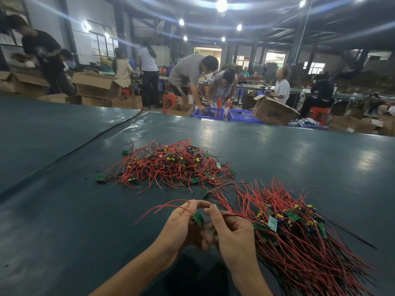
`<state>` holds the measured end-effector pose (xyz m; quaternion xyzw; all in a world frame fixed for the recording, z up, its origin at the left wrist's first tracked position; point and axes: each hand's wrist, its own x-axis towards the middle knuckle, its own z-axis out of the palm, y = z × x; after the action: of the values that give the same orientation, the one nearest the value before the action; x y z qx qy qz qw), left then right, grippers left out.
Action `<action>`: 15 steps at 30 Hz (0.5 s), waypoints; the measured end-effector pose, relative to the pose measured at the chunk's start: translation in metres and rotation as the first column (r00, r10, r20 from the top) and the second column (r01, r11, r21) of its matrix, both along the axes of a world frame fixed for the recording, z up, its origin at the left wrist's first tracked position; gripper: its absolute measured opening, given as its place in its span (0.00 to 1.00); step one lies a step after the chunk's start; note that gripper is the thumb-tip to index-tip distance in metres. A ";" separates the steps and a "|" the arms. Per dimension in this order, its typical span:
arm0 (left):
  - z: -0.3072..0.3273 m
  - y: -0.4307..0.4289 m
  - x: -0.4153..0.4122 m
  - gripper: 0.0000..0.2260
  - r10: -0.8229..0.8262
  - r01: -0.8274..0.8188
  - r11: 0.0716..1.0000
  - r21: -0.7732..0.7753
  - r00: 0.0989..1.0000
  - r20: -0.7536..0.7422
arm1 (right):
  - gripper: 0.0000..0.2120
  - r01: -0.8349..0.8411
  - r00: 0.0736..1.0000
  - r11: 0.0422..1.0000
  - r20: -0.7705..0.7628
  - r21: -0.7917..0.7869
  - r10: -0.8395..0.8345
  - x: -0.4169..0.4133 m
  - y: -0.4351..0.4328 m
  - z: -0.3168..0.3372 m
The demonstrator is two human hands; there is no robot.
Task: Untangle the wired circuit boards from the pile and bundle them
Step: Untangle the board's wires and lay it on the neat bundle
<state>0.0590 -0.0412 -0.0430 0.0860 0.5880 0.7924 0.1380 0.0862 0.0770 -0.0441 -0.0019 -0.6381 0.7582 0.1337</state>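
A tangled pile (168, 165) of small green circuit boards with red and black wires lies mid-table. To its right, a sorted bundle (299, 229) of boards with wires laid side by side spreads toward the near right edge. My left hand (181, 225) pinches a red wire and holds a small green board (198, 218) between its fingers. My right hand (233, 233) is beside it, fingers curled around wires that lead into the sorted bundle. Both hands hover close together above the table, just left of the bundle.
The dark green table (64, 210) has a seam running diagonally at the left. Beyond its far edge stand blue crates (243, 116), open cardboard boxes (273, 112), red stools and several people working.
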 end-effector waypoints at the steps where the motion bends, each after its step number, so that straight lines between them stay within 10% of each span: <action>1: -0.002 0.000 0.000 0.15 0.028 -0.029 0.999 -0.031 0.999 -0.025 | 0.13 0.051 0.998 0.999 0.027 0.007 -0.051 -0.001 0.002 0.000; 15: -0.006 -0.008 -0.003 0.11 0.027 -0.072 0.989 -0.127 0.944 -0.328 | 0.21 0.107 0.958 0.985 0.278 -0.138 -0.065 -0.004 0.010 0.002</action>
<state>0.0559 -0.0489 -0.0492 0.1911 0.6577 0.7283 0.0245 0.0818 0.0873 -0.0422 -0.1441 -0.5902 0.7906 0.0772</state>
